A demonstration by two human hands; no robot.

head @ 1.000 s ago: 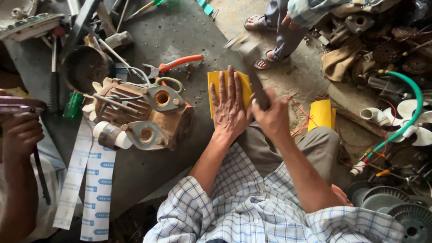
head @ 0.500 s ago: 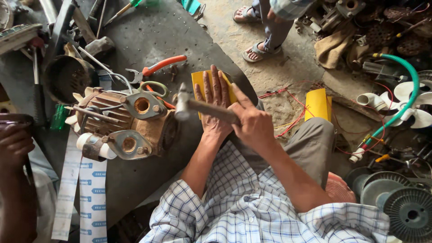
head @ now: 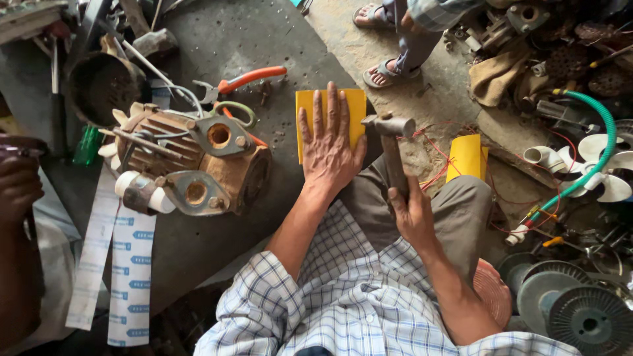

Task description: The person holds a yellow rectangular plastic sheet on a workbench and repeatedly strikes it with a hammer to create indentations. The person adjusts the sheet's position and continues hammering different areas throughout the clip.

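1. The left hand (head: 330, 148) lies flat, fingers spread, on a yellow sheet (head: 330, 105) on the dark work surface (head: 224, 46).
2. The right hand (head: 412, 214) grips a hammer (head: 390, 142) by its handle, head just beside the sheet's right edge.
3. A rusty motor housing (head: 198, 165) sits left of the sheet.
4. Orange-handled pliers (head: 241, 80) lie above it.
5. Another person's sandalled feet (head: 386, 69) stand beyond the sheet.

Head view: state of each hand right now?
Left hand: open, flat on the yellow sheet.
Right hand: closed on the hammer handle.
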